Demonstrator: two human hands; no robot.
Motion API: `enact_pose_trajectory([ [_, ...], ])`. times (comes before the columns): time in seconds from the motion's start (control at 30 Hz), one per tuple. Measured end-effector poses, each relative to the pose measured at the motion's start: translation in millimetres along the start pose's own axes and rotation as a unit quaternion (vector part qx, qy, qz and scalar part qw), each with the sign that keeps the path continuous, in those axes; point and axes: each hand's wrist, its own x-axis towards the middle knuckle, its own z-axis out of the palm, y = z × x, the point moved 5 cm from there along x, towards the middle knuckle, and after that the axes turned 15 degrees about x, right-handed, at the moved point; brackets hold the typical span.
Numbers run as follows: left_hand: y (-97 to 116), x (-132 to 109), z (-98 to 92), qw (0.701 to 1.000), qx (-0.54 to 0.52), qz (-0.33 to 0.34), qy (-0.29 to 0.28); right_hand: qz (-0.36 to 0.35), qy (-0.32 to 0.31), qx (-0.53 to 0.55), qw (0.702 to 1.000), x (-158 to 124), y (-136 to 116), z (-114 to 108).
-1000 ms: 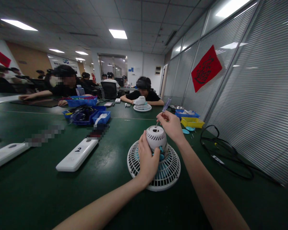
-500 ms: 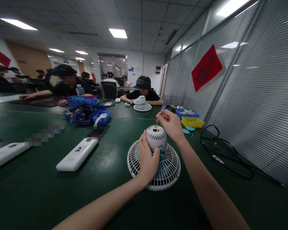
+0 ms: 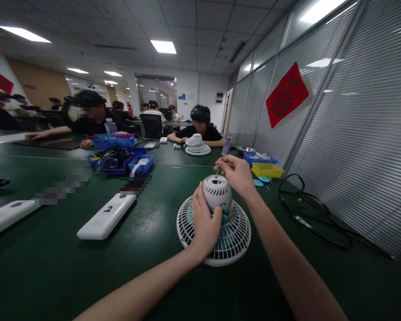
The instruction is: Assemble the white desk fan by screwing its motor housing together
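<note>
A white fan (image 3: 217,192) lies grille-down on the green table, its rounded motor housing facing up, with pale blue parts at its neck. My left hand (image 3: 205,218) is wrapped around the housing's left side, thumb across the front. Between the fingertips of my right hand (image 3: 235,171) is the shaft of a screwdriver (image 3: 227,145) with a clear purplish handle. It stands nearly upright, leaning slightly right, its tip at the top of the housing beside a dark opening. Whether the tip sits in a screw is too small to tell.
Right of the fan are a yellow tray (image 3: 268,170), light blue round pieces (image 3: 258,183), small screws and a coiled black cable (image 3: 316,211). To the left lies a white power bank (image 3: 108,216) marked 2. Blue bins (image 3: 140,164) stand farther back. A person (image 3: 200,122) sits opposite behind another fan (image 3: 197,146).
The screwdriver's handle has tilted a little to the left and my right fingers have shifted slightly on the shaft. My left hand keeps its place on the fan.
</note>
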Motion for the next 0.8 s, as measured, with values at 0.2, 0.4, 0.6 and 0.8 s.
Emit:
enact_pose_trajectory([
  [0.2, 0, 0, -0.8, 1.000, -0.001, 0.004, 0.002, -0.025, -0.009, -0.005, 1.000, -2, -2, 2],
  [0.4, 0, 1, -0.6, 1.000, -0.001, 0.000, -0.011, -0.040, -0.011, -0.060, 0.997, -3, -7, 3],
  [0.6, 0, 1, -0.9, 1.000, -0.002, 0.006, -0.007, -0.060, -0.016, -0.075, 0.995, -4, -11, 2],
  [0.8, -1, 1, -0.1, 1.000, -0.005, 0.001, -0.005, -0.064, 0.001, -0.051, 0.997, -3, -12, 0],
])
